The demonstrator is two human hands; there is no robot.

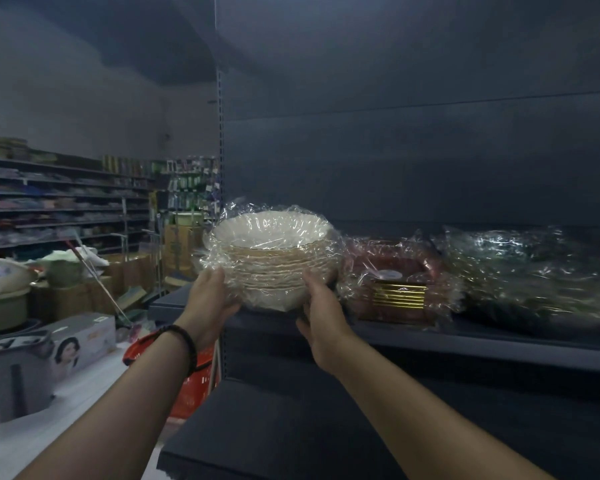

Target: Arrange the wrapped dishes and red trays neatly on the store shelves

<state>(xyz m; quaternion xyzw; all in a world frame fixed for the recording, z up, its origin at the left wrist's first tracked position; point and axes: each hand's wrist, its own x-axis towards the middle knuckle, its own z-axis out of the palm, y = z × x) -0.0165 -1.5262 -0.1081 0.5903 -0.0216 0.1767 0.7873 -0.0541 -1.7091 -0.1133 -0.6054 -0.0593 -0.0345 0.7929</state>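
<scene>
A stack of white bowls wrapped in clear film sits at the left end of the dark shelf. My left hand holds its left side and my right hand holds its right side, fingers curled round the stack's lower part. Just right of it stands a wrapped stack of red trays with gold edges. Further right lies a blurred wrapped bundle of dark dishes.
A lower dark shelf juts out below my arms. A red shopping basket stands on the floor at the shelf's left end. Boxes, sacks and further stocked shelves fill the aisle to the left.
</scene>
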